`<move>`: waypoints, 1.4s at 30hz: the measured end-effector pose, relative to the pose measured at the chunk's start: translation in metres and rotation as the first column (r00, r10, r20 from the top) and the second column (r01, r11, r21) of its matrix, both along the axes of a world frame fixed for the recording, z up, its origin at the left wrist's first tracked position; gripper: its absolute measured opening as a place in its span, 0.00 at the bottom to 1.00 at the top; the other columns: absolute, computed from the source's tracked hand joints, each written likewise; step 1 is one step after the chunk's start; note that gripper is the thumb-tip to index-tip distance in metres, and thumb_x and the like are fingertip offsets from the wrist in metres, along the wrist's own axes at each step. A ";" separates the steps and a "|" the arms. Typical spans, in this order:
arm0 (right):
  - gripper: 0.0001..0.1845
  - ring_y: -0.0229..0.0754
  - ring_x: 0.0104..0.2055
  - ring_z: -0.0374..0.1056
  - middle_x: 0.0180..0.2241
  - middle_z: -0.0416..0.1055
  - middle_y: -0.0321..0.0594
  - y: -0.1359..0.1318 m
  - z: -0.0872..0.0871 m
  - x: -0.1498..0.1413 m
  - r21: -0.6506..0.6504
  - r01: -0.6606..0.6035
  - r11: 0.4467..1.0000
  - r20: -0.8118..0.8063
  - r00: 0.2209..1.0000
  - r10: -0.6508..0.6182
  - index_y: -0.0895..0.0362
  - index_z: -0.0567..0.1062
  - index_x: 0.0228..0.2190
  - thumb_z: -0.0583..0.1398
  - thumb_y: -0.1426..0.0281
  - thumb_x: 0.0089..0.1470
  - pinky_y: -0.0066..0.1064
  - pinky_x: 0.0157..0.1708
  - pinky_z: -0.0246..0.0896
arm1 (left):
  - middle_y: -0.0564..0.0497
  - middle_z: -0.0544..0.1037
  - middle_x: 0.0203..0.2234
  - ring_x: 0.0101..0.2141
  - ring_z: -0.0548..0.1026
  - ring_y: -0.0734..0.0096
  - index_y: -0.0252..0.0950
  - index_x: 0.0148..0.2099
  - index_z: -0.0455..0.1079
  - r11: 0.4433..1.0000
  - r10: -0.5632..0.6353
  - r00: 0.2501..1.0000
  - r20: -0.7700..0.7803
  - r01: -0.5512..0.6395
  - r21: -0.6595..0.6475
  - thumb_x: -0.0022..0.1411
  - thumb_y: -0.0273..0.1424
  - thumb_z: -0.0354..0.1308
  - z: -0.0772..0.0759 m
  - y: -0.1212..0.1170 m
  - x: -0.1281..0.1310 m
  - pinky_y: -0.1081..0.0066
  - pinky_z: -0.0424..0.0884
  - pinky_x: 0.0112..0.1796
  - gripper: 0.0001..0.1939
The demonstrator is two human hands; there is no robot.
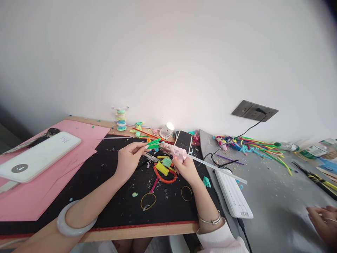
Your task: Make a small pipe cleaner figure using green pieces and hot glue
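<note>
Between the fingertips of my left hand [131, 157] is a small bundle of green pipe cleaners [153, 144]. My right hand [186, 168] grips a pink hot glue gun [179, 152], its dirty nozzle end close to the green pieces; whether they touch I cannot tell. A long clear glue stick [218, 168] sticks out of the gun's back. Below my hands lie yellow pipe cleaner pieces [162, 169], a curved orange pipe cleaner [165, 180] and a magenta piece [154, 185] on the black mat [116, 207].
A white device [39, 156] rests on pink sheets [76, 131] at left. Behind stand a paper cup [166, 130], a phone [183, 141] and a pastel striped roll [121, 120]. At right are a power bank [233, 193], cables, pipe cleaners [263, 146], scissors [316, 179] and another person's hand [323, 221].
</note>
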State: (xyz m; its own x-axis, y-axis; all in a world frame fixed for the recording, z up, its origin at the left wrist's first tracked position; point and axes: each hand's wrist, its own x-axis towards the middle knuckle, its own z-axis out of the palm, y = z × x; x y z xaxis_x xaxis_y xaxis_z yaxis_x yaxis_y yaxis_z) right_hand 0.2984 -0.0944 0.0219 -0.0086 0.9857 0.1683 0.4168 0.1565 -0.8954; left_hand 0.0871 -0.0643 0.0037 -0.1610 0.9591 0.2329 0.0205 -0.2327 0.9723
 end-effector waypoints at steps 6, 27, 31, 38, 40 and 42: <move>0.12 0.39 0.21 0.63 0.14 0.64 0.34 0.000 0.002 0.001 0.055 -0.034 0.998 0.173 0.985 0.024 0.58 0.76 0.27 0.55 0.66 0.52 0.27 0.22 0.57 | 0.49 0.81 0.32 0.32 0.79 0.66 0.34 0.37 0.76 1.000 0.004 1.000 -0.004 -0.004 0.004 0.52 0.33 0.61 0.000 0.000 0.000 0.69 0.76 0.37 0.10; 0.14 0.38 0.23 0.63 0.22 0.70 0.36 0.003 -0.005 0.004 0.207 -0.056 0.977 0.298 0.954 -0.008 0.58 0.77 0.35 0.54 0.66 0.54 0.28 0.26 0.59 | 0.49 0.80 0.31 0.32 0.79 0.66 0.34 0.37 0.76 1.000 0.015 1.000 0.000 -0.015 0.022 0.52 0.32 0.61 -0.002 0.002 -0.001 0.68 0.77 0.36 0.10; 0.18 0.41 0.29 0.67 0.28 0.74 0.38 0.002 -0.002 0.000 0.223 -0.099 0.970 0.283 0.958 0.032 0.57 0.75 0.44 0.54 0.67 0.54 0.30 0.31 0.63 | 0.49 0.81 0.31 0.32 0.79 0.66 0.34 0.37 0.76 1.000 0.013 1.000 -0.021 -0.012 0.020 0.52 0.32 0.61 -0.002 0.001 -0.001 0.69 0.77 0.36 0.10; 0.15 0.42 0.32 0.68 0.31 0.75 0.39 0.004 -0.009 -0.001 0.249 -0.132 0.959 0.326 0.944 0.046 0.58 0.76 0.40 0.54 0.68 0.54 0.31 0.34 0.64 | 0.49 0.81 0.32 0.31 0.79 0.67 0.34 0.37 0.76 0.999 0.015 0.999 -0.037 -0.013 0.038 0.52 0.33 0.61 -0.003 0.000 0.000 0.68 0.76 0.37 0.10; 0.14 0.41 0.31 0.67 0.30 0.74 0.39 0.005 -0.011 0.000 0.244 -0.130 0.961 0.356 0.934 0.036 0.58 0.77 0.37 0.54 0.68 0.55 0.31 0.33 0.63 | 0.49 0.80 0.32 0.31 0.79 0.67 0.35 0.37 0.76 0.999 0.016 0.999 -0.045 -0.014 0.046 0.52 0.33 0.61 -0.003 0.000 0.000 0.68 0.76 0.37 0.10; 0.13 0.41 0.31 0.67 0.30 0.74 0.40 0.005 -0.012 0.000 0.239 -0.133 0.962 0.376 0.926 0.034 0.58 0.76 0.36 0.54 0.67 0.55 0.31 0.33 0.63 | 0.49 0.80 0.31 0.31 0.79 0.67 0.35 0.36 0.76 0.999 0.014 0.999 -0.052 -0.011 0.053 0.52 0.33 0.60 -0.003 0.000 0.000 0.68 0.76 0.37 0.09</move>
